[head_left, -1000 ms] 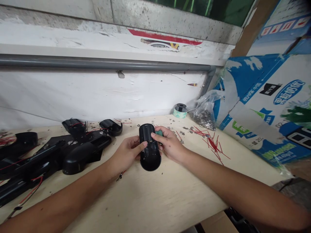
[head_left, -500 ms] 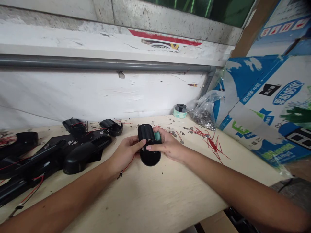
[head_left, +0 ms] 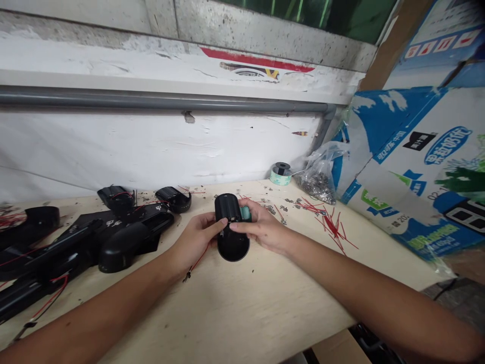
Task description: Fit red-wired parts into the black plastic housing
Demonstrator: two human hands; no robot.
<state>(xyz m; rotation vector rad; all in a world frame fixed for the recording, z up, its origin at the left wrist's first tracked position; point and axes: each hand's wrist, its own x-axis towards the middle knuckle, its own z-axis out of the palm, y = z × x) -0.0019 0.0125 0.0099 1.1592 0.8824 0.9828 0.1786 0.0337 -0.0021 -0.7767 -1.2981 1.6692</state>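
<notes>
Holding a black casing point(head_left: 234, 246) between left hand point(head_left: 194, 235) and right hand point(head_left: 268, 228)

Angling both forearms inward from either side, to meet above the pale tabletop point(head_left: 246, 308). Gripping the casing firmly from both flanks, with left thumb pressed on its left edge and right thumb laid across its middle. Pointing its rounded end toward the body. Cradling a green object point(head_left: 245, 213) in the right hand, beside the casing's right edge; too covered to identify. Hard to tell how far the fingers wrap, being mostly hidden behind the casing. See a red wire point(head_left: 198, 258) emerging just below the left hand; cannot tell whether joined to the casing. See more black casings point(head_left: 123, 247) left of the grip, loose red wires point(head_left: 334, 227) to its right.
</notes>
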